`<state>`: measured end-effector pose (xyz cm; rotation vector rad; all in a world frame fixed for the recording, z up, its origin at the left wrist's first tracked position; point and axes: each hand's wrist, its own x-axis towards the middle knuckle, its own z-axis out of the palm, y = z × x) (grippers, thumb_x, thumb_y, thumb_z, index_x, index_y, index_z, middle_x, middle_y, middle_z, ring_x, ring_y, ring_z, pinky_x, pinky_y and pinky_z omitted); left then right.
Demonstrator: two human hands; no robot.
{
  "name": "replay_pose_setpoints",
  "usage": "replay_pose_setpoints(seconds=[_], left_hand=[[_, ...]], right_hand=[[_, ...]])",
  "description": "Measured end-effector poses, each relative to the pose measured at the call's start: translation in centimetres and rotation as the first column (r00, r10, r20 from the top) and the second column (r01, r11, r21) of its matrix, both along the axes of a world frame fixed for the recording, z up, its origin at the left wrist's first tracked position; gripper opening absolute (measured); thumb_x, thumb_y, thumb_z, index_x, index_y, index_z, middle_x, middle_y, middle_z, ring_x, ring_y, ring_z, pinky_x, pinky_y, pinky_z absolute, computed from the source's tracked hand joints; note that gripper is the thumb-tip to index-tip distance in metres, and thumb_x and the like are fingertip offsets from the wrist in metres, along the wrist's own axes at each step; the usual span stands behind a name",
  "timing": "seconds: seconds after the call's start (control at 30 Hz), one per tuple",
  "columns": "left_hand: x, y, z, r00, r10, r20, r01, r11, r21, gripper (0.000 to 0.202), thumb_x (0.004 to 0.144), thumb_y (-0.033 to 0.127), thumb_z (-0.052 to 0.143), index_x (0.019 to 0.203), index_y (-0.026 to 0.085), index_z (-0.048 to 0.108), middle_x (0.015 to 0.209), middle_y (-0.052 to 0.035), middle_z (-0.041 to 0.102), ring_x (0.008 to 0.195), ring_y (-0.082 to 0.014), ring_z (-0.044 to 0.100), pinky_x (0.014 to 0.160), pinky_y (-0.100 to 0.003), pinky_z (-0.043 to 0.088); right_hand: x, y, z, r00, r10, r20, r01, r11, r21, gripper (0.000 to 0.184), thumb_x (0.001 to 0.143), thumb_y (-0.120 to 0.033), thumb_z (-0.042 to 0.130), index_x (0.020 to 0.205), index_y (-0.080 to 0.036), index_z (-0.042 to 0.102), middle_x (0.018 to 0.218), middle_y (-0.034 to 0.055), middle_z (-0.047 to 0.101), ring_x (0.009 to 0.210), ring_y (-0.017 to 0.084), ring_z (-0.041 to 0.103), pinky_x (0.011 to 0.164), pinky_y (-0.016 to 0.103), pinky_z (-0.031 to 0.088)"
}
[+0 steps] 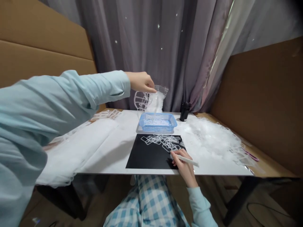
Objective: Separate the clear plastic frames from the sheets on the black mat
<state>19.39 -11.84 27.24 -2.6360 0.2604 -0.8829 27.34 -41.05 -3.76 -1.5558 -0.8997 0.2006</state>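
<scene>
Gripping a white pen (190, 161), the right hand (182, 158) is beside frames (163, 142) on the mat (146, 157); the left hand (143, 82) is raised above the basket (157, 128), whether holding anything I cannot tell; white pieces (157, 122) lie in the basket, many frames outside; work looks partway.

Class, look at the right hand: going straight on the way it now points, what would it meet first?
The right hand would probably meet the near edge of the white loops on the black mat first; any gap between is hard to judge.
</scene>
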Motion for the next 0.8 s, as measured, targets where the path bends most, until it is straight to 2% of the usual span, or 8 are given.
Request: replay_pose_setpoints(seconds=[0.17, 0.33, 0.53, 0.57, 0.6, 0.67, 0.7, 0.8], left_hand=[[0.2, -0.7, 2.5, 0.91, 0.136, -0.393, -0.113, 0.99, 0.081, 0.033, 0.097, 0.04, 0.059, 0.115, 0.013, 0.062, 0.111, -0.0055, 0.065, 0.093, -0.0188, 0.066, 0.083, -0.037, 0.058], [2.3, -2.7, 1.9, 0.842, 0.166, -0.513, -0.15, 0.986, 0.072, 0.036, 0.096, 0.039, 0.061, 0.123, 0.015, 0.059, 0.12, -0.0074, 0.063, 0.103, -0.0216, 0.064, 0.088, -0.041, 0.057], [7.6, -7.7, 3.4, 0.917, 0.072, -0.392, -0.081, 0.997, -0.005, 0.036, 0.097, 0.04, 0.059, 0.121, 0.014, 0.061, 0.121, -0.0068, 0.063, 0.104, -0.0225, 0.063, 0.09, -0.04, 0.056], [8.6, -8.6, 4.0, 0.935, 0.059, -0.35, -0.068, 0.998, -0.012, 0.044, 0.103, 0.04, 0.038, 0.118, 0.008, 0.065, 0.125, -0.0021, 0.059, 0.108, -0.0238, 0.063, 0.093, -0.031, 0.052], [9.6, -9.5, 4.6, 0.953, 0.04, -0.3, -0.052, 0.998, -0.032, 0.036, 0.099, 0.042, 0.053, 0.118, 0.012, 0.063, 0.123, -0.006, 0.062, 0.107, -0.025, 0.063, 0.091, -0.041, 0.055], [11.5, -11.2, 5.4, 0.978, 0.031, -0.205, -0.043, 0.997, -0.057, 0.04, 0.104, 0.04, 0.04, 0.122, 0.011, 0.062, 0.126, -0.0056, 0.059, 0.111, -0.0236, 0.062, 0.097, -0.04, 0.052], [12.3, -11.8, 5.5, 0.985, 0.03, -0.167, -0.043, 0.996, -0.073, 0.034, 0.099, 0.036, 0.055, 0.124, 0.015, 0.059, 0.128, -0.0087, 0.059, 0.111, -0.0233, 0.061, 0.096, -0.045, 0.052], [14.1, -13.1, 5.1, 0.985, 0.042, -0.166, -0.059, 0.993, -0.102, 0.04, 0.088, 0.021, 0.068, 0.126, 0.014, 0.059, 0.132, -0.0115, 0.056, 0.114, -0.0226, 0.058, 0.101, -0.041, 0.047]], right_hand=[[0.3, 0.1, -0.5, 0.997, -0.076, 0.009, 0.075, 0.995, 0.067, 0.038, 0.091, -0.053, 0.058, 0.083, -0.019, 0.07, 0.093, 0.0073, 0.067, 0.075, 0.019, 0.066, 0.059, 0.029, 0.057], [0.0, 0.2, -0.5, 0.996, 0.092, 0.011, -0.093, 0.996, 0.017, 0.036, 0.089, -0.053, 0.063, 0.08, -0.02, 0.072, 0.076, 0.0043, 0.072, 0.076, 0.022, 0.072, 0.069, 0.031, 0.059], [-0.4, 0.4, -0.3, 0.997, 0.076, 0.022, -0.077, 0.997, 0.028, 0.038, 0.093, -0.053, 0.056, 0.087, -0.019, 0.073, 0.111, 0.0109, 0.071, 0.074, 0.02, 0.072, 0.062, 0.031, 0.059], [-0.3, 0.4, -0.3, 0.998, 0.054, 0.042, -0.055, 0.998, 0.033, 0.037, 0.093, -0.051, 0.056, 0.087, -0.019, 0.073, 0.113, 0.0111, 0.07, 0.08, 0.021, 0.072, 0.068, 0.032, 0.059], [-0.3, 0.5, -0.4, 0.997, 0.032, 0.066, -0.034, 0.999, 0.04, 0.035, 0.093, -0.049, 0.057, 0.087, -0.02, 0.073, 0.112, 0.0107, 0.07, 0.088, 0.023, 0.071, 0.076, 0.034, 0.058], [-0.1, 0.6, -0.4, 0.993, -0.006, 0.116, 0.0, 0.999, 0.051, 0.03, 0.093, -0.045, 0.059, 0.084, -0.021, 0.074, 0.108, 0.0093, 0.072, 0.103, 0.025, 0.067, 0.094, 0.039, 0.052], [-0.1, 0.6, -0.5, 0.99, -0.019, 0.136, 0.012, 0.998, 0.054, 0.028, 0.093, -0.044, 0.06, 0.082, -0.021, 0.073, 0.106, 0.0087, 0.072, 0.108, 0.026, 0.066, 0.099, 0.04, 0.048], [0.1, 0.7, -0.7, 0.984, -0.035, 0.174, 0.027, 0.999, 0.047, 0.028, 0.094, -0.042, 0.059, 0.08, -0.022, 0.072, 0.106, 0.0082, 0.073, 0.11, 0.026, 0.065, 0.102, 0.041, 0.045]])
